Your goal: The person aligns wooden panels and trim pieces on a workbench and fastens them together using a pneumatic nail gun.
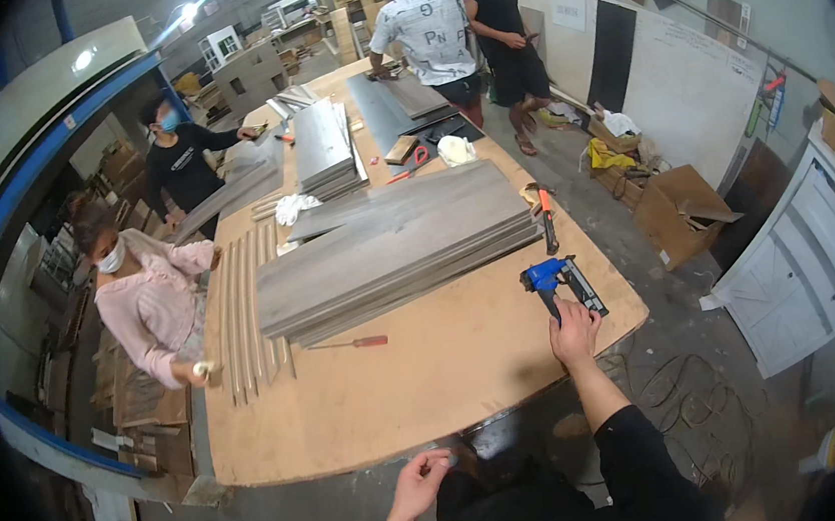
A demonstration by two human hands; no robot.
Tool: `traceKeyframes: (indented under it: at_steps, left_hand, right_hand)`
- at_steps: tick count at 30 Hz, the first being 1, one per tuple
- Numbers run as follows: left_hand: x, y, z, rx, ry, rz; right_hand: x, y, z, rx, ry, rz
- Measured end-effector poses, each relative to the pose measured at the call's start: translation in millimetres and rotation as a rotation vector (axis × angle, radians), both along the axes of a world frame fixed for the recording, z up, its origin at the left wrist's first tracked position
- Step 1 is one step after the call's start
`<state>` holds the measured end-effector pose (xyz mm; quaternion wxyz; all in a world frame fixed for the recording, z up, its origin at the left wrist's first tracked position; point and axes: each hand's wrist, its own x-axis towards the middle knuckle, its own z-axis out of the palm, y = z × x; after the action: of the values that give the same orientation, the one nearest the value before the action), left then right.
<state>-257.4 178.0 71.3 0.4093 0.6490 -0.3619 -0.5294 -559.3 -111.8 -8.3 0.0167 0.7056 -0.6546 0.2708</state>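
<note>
A blue and black nail gun (547, 274) is at the right front corner of the wooden table (420, 386). My right hand (575, 331) is closed around its lower end, the arm stretched forward. Below the table's front edge, my left hand (422, 483) is held near my body with its fingers curled and pinched; whatever is between the fingertips is too small to make out. A hammer (547, 220) with an orange and black handle lies just beyond the nail gun. Left of it rises a stack of grey-brown wood-grain boards (396, 242). A red-handled screwdriver (370, 341) lies in front of the stack.
Narrow wooden strips (242, 318) lie at the table's left side, beside a person in pink (155, 301). Several other people stand farther around the table. More boards (323, 144) are stacked behind. On the right floor are a cardboard box (680, 215), a white louvred panel (799, 259) and cables (693, 405).
</note>
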Motion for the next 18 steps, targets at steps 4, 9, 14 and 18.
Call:
traceKeyframes:
  at_steps: [4,9,14,18]
  left_hand:
    - [47,-90,6,-0.223,-0.173,-0.064]
    - [112,-219,43,-0.568,-0.884,-0.095]
    - [161,-312,42,-0.52,-1.314,-0.102]
    - [174,-327,20,-0.473,-1.365,-0.133]
  right_hand:
    - [-13,-11,8,0.047,0.001,0.054]
    - [-16,-40,16,0.236,-0.053,0.03]
    - [1,-45,7,0.215,-0.056,-0.088]
    - [7,-46,3,0.193,-0.068,-0.118]
